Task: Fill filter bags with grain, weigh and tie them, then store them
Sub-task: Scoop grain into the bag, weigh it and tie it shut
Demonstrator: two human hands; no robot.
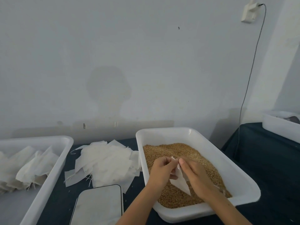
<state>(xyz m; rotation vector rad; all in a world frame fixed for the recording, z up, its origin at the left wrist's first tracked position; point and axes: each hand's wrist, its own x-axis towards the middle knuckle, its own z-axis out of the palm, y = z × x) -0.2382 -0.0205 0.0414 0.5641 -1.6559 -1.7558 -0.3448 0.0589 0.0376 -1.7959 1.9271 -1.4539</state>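
A white tub (pixel 240 177) holds brown grain (pixel 183 151). Over the grain, my left hand (pixel 159 172) and my right hand (pixel 195 174) both pinch the top edge of one empty white filter bag (pixel 181 181), which hangs down between them with a corner pointing at the grain. A loose pile of empty filter bags (pixel 107 163) with drawstrings lies on the dark table left of the tub. At the far left, a second white tub (pixel 53 166) holds several filled, tied bags (pixel 24 169).
A flat scale (pixel 99 207) with a pale top sits at the front, between the two tubs. A third white container (pixel 279 125) stands on the table at the right edge. A grey cable (pixel 250 78) hangs from a wall plug down behind the table.
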